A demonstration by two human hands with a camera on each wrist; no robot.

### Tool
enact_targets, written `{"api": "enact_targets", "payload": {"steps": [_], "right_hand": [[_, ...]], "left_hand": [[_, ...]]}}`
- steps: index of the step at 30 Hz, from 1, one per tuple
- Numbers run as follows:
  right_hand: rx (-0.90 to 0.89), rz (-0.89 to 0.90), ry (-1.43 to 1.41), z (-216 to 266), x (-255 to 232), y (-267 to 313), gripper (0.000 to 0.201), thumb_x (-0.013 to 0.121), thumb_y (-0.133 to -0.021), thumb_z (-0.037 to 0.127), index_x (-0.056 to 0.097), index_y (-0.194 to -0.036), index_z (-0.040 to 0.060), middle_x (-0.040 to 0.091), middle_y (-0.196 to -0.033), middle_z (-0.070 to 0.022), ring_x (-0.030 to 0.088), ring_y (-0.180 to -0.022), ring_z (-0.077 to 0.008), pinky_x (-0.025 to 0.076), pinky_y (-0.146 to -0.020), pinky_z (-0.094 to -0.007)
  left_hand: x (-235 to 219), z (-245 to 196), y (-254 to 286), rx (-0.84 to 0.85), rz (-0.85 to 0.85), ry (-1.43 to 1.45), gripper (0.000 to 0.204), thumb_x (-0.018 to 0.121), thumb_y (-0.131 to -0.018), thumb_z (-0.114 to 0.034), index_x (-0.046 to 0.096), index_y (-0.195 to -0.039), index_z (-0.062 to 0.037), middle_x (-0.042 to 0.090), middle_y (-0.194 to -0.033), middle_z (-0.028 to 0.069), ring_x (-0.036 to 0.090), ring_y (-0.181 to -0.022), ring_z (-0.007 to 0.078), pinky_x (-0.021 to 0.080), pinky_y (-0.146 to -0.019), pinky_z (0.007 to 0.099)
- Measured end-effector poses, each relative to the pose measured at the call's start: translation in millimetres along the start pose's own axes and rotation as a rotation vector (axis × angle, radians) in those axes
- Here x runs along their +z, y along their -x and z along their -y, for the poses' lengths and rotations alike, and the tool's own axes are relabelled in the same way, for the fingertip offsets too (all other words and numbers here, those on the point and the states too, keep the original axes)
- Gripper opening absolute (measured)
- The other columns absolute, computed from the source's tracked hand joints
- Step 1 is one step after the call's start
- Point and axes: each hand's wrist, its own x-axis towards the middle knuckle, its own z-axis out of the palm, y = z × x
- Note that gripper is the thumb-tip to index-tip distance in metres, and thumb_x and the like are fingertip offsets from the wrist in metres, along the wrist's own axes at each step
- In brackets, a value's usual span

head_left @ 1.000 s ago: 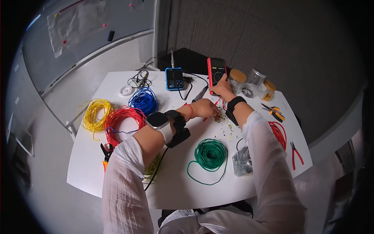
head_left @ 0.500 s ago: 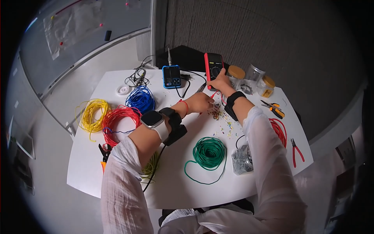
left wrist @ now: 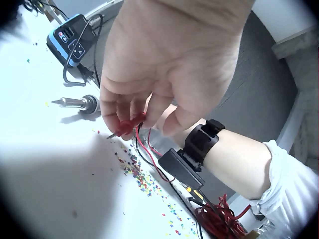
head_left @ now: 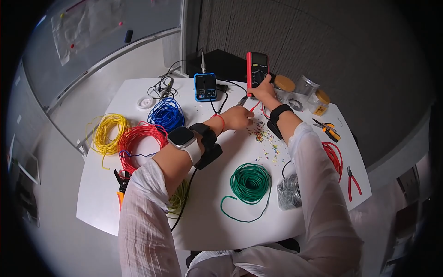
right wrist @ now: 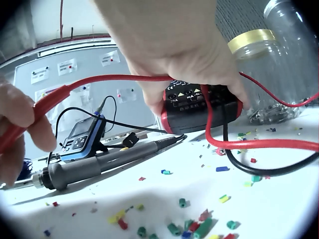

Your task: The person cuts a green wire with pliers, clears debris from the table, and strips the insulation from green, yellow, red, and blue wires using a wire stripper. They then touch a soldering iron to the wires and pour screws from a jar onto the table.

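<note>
In my right hand [head_left: 264, 90] is a red-and-black digital multimeter [head_left: 259, 64], gripped by its lower end near the table's back edge. Fingers and thumb span its two sides in the right wrist view, where the multimeter's socket end [right wrist: 199, 112] faces the camera, with red and black leads coming from it. My left hand [head_left: 236, 118] pinches a red test probe [left wrist: 128, 124] between thumb and fingertips, its metal tip pointing out over the table. A grey soldering iron [right wrist: 94, 164] lies just beyond the left hand. Small colourful bits [head_left: 260, 134] are scattered below both hands.
Behind stands a blue handheld device [head_left: 205, 87]. Jars, one a lidded jar [head_left: 284, 84], stand right of the multimeter. Yellow [head_left: 107, 134], blue [head_left: 166, 114] and red wire coils [head_left: 142, 143] lie left; a green coil [head_left: 250, 183] lies in front. Pliers [head_left: 326, 130] and red-handled cutters [head_left: 353, 183] lie right.
The right hand has shifted the multimeter farther back, away from the person. The left hand, still pinching the red probe, has moved slightly back and left. The head view has shifted a little.
</note>
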Motion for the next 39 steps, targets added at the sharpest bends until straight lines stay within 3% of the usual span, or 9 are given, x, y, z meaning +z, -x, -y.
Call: {"api": "enact_targets", "payload": {"steps": [12, 17, 22, 39], "right_hand": [[0.051, 0.01, -0.022, -5, 8, -7, 0.091, 0.078, -0.052, 0.028, 0.02, -0.117, 0.0029, 0.046, -0.108, -0.0268, 0.048, -0.102, -0.0378, 0.041, -0.087, -0.0432], [0.092, 0.109, 0.066, -10, 2, -11, 0.088, 0.077, -0.052, 0.029, 0.021, -0.115, 0.0035, 0.051, -0.108, -0.0236, 0.051, -0.101, -0.0373, 0.042, -0.085, -0.0425], [0.057, 0.063, 0.057, -13, 0, -6, 0.084, 0.075, -0.053, 0.031, 0.022, -0.112, 0.0041, 0.053, -0.104, -0.0229, 0.054, -0.097, -0.0365, 0.043, -0.083, -0.0434], [0.044, 0.152, 0.123, -13, -9, 4, 0.086, 0.073, -0.056, 0.034, 0.022, -0.117, 0.0019, 0.052, -0.109, -0.0217, 0.052, -0.103, -0.0339, 0.042, -0.087, -0.0396]], "left_hand": [[6, 7, -8, -0.005, 0.018, 0.021, 0.042, 0.053, -0.075, -0.017, 0.053, -0.114, -0.0005, 0.058, -0.101, 0.0199, 0.058, -0.087, 0.0266, 0.044, -0.078, 0.0325], [10, 7, -7, 0.024, -0.013, 0.039, 0.043, 0.053, -0.074, -0.018, 0.053, -0.113, 0.0003, 0.058, -0.102, 0.0209, 0.057, -0.091, 0.0275, 0.043, -0.081, 0.0327], [13, 8, -7, 0.058, -0.008, -0.023, 0.042, 0.052, -0.073, -0.018, 0.054, -0.111, 0.0006, 0.057, -0.103, 0.0216, 0.055, -0.096, 0.0303, 0.041, -0.085, 0.0328], [14, 5, 1, 0.099, 0.043, -0.071, 0.042, 0.051, -0.072, -0.02, 0.056, -0.109, -0.0008, 0.057, -0.101, 0.0214, 0.056, -0.093, 0.0316, 0.042, -0.083, 0.0346]]}}
